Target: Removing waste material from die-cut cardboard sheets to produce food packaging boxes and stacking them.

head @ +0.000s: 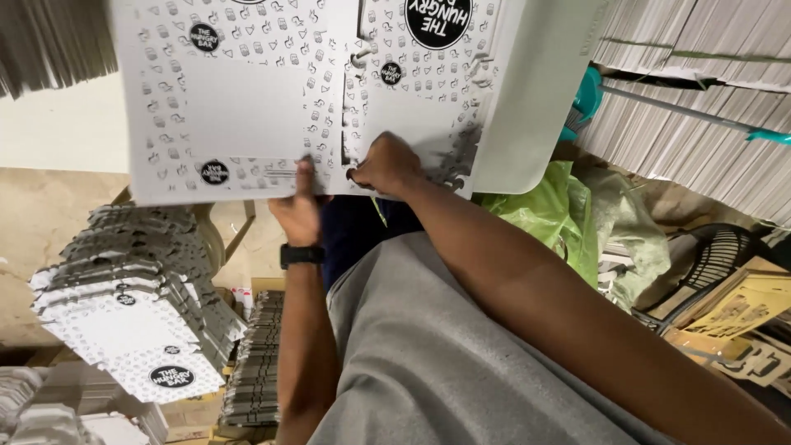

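Now both hands meet at the near edge of the flat white die-cut cardboard sheet with small black printed icons (247,107): the left hand (298,216) pinches it, thumb on top, while the right hand (387,165), fingers curled, presses just beside it, the sheet extending away from them over the white plastic table (535,107).

The printed cardboard sheet (247,99) runs off the top edge, so its far end is out of sight. The left hand (298,210) shows only a thumb on the sheet; its fingers are hidden beneath. The right hand (386,165) curls knuckles-up, fingertips hidden. The stack of flat cartons (132,305) is cut by the left edge.
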